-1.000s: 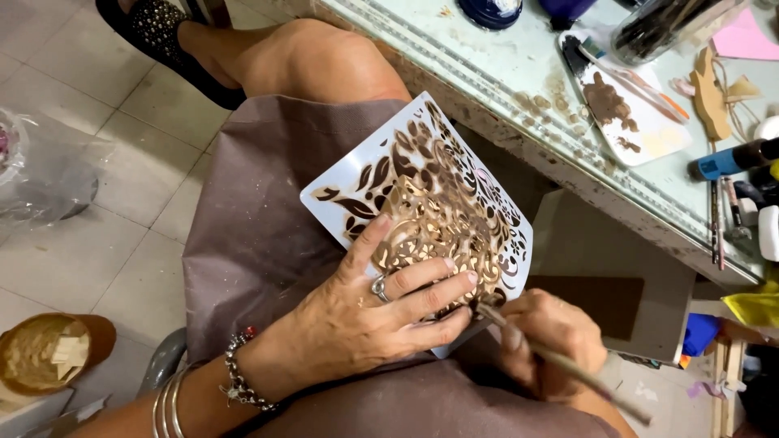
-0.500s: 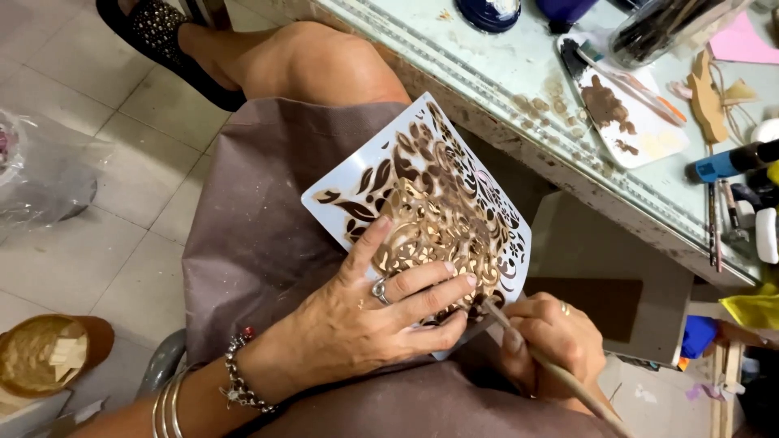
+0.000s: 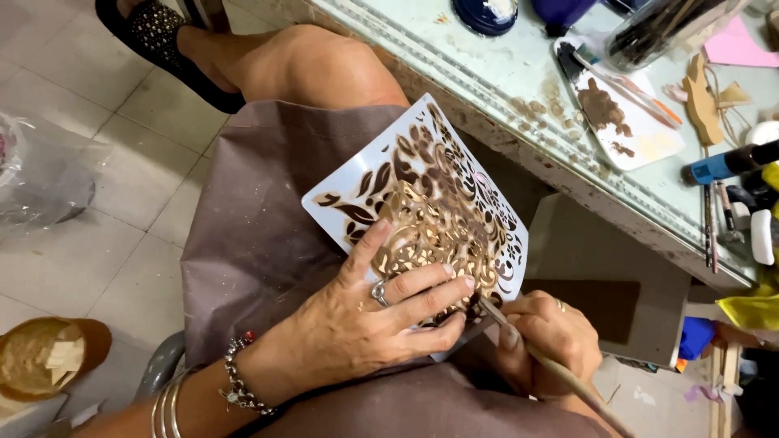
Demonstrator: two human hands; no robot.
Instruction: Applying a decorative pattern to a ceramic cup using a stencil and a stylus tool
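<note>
My left hand (image 3: 357,324) lies flat on the white stencil (image 3: 422,219), with the fingers (image 3: 430,284) spread open and pressing the sheet down; it grips nothing, it only holds the sheet in place. The stencil rests on my lap, over the brown apron (image 3: 260,219), and one corner of it points toward the bench (image 3: 519,73). My right hand (image 3: 552,332) is closed around a thin brush (image 3: 552,365), the fingers curled tight on the handle, and the tip of the brush touches the lower edge of the stencil, just beside my left fingertips. Compared with one second ago, the brush has turned: then the handle lay more flat and pointed away to the right, now it stands steeper and the tip has come closer to the cut pattern. My right hand also moved a little up toward the sheet. The stencil and my left hand did not shift. I judge from this that I am dabbing the golden-brown colour into the openings near the bottom part, while the pattern in the middle already carries colour. On the bench, well apart from my hands, there is a white palette (image 3: 625,122) with brown paint and a dark blue jar (image 3: 487,12).
</note>
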